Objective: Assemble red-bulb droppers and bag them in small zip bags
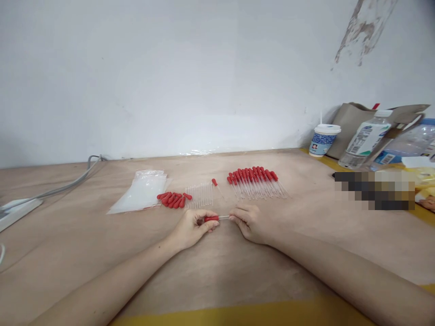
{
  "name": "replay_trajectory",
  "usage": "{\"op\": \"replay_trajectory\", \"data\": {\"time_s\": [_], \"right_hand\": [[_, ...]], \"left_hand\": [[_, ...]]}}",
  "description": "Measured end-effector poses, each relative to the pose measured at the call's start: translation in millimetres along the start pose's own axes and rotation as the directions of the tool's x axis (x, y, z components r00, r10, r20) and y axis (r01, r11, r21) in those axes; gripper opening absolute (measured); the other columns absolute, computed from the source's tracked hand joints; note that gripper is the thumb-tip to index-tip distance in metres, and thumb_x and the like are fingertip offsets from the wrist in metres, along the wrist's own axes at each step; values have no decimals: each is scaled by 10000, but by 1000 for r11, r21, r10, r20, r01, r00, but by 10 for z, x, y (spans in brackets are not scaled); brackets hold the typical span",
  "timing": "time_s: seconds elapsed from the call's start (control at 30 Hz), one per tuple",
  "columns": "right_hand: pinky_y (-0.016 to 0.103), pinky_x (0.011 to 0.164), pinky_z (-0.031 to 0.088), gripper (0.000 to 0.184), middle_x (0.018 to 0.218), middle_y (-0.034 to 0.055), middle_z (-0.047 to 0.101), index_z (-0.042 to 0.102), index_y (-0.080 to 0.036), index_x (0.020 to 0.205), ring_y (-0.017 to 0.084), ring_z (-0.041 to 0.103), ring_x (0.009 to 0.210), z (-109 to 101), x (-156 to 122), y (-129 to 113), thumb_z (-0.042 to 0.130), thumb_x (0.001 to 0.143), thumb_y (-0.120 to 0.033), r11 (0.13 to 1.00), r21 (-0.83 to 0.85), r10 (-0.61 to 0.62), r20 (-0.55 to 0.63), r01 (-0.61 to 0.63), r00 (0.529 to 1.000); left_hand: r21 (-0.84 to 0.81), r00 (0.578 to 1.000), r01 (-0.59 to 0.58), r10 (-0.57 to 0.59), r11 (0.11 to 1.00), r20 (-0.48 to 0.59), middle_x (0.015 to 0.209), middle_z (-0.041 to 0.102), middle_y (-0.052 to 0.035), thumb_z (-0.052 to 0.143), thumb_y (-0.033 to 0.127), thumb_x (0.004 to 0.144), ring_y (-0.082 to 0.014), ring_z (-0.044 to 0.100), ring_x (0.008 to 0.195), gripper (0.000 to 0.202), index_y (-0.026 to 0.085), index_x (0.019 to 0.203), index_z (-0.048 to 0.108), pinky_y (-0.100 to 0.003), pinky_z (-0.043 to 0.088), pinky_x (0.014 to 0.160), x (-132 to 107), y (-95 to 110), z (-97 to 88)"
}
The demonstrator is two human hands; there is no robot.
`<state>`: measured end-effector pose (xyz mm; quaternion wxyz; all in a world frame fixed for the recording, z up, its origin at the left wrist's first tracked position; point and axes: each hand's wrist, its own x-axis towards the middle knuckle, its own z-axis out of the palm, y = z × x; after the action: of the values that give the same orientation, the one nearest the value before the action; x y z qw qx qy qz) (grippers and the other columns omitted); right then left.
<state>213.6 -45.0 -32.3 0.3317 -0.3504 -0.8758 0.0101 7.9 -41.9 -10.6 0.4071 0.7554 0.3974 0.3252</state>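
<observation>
My left hand (196, 226) pinches a red rubber bulb (211, 218) between thumb and fingers. From the bulb's right end a clear glass tube (224, 217) runs level to my right hand (248, 222), whose closed fingertips grip it. Bulb and tube meet; how deep the tube sits inside is hidden. Just beyond my left hand lies a heap of loose red bulbs (172, 199), beside a row of bare glass tubes (200, 194). One dropper with a red bulb (215, 182) lies apart. Further right, several droppers with red bulbs (256, 181) lie side by side.
Clear plastic bags (139, 192) lie stacked at the left. A grey cable (73, 182) leads to a white power strip (20, 210) at the far left. A paper cup (323, 140), a plastic bottle (365, 140) and a beige bag (350, 122) stand at the back right by the wall.
</observation>
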Motion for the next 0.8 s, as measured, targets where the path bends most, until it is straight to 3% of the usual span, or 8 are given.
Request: {"op": "replay_trajectory", "data": {"time_s": [0.3,0.43,0.53,0.63,0.73,0.8], "right_hand": [[227,552,361,229,703,35,574,585,-165,779,118,495,601,-47,48,-48,379,874,-202,998,-37,47,110,-43,993],[256,599,368,210,705,39,586,576,-168,709,140,499,650,-198,110,-151,427,851,-210,986,-168,19,172,10,985],[276,631,363,197,717,62,593,594,-163,659,167,508,706,-326,146,-158,477,812,-205,960,-278,26,196,30,980],[233,536,333,207,686,48,600,605,-160,660,121,498,582,-393,202,-15,464,808,-192,946,-231,253,95,-226,963],[224,488,310,241,537,18,564,570,-163,561,112,482,498,-383,338,205,485,779,-221,870,-156,476,15,-468,879],[233,491,317,307,488,24,542,530,-166,481,121,491,490,-334,472,328,480,771,-254,813,-171,565,-7,-557,825]], "left_hand": [[188,996,-87,85,978,18,669,654,-27,552,309,781,-128,581,577,217,144,863,665,-230,479,549,-1,-29,-24],[339,986,-161,165,927,19,823,674,-48,549,303,780,-151,599,695,213,167,894,667,-258,488,643,8,7,-49],[379,983,-171,183,909,6,848,640,-39,535,281,786,-123,570,641,292,178,1052,598,-251,482,616,19,12,-56],[347,984,-151,175,926,-38,864,581,-30,535,273,779,-100,536,600,410,172,1173,483,-235,472,566,34,-22,-58],[372,983,-160,183,914,-29,814,551,-25,533,280,781,-108,527,619,314,164,1072,543,-236,459,565,47,-45,-63],[408,981,-172,192,896,-8,790,546,-29,527,275,786,-114,521,625,247,158,996,584,-240,450,569,50,-42,-67]]}}
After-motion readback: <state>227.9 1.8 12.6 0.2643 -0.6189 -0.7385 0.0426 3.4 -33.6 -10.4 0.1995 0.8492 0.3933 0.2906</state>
